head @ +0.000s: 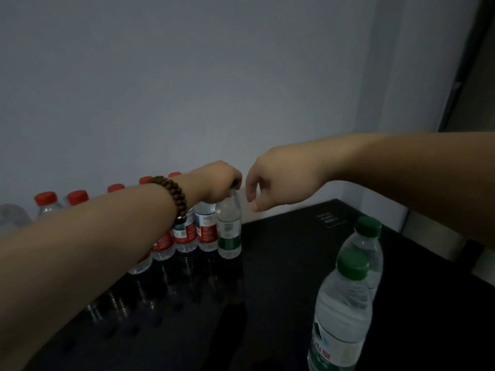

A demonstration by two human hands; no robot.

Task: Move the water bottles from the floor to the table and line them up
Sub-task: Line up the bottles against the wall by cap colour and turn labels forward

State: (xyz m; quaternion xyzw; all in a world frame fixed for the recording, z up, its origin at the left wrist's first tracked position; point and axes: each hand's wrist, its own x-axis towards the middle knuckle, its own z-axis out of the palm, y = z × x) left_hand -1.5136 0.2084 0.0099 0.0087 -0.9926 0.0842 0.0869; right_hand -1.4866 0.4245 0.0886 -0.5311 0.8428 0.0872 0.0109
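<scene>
left hand (pixel 217 183) grips the cap of the green-label bottle (pixel 229 232) from above, bottle upright on the black table (pixel 281 266). directly left of the grip: row of red-cap bottles (pixel 184 232) packed side by side, green-label one closes the row. right hand (pixel 280 180) just right of the grip, fingers loosely curled, holding nothing. two green-cap bottles (pixel 344 314) stand well right of the grip, nearer the camera

Bottle row (pixel 184 234) on table (pixel 281 277), rear L, along wall (pixel 187 89); end bottle (pixel 229 231) at R. Front R: near bottle (pixel 340 317), far bottle (pixel 367 242) just behind.
</scene>
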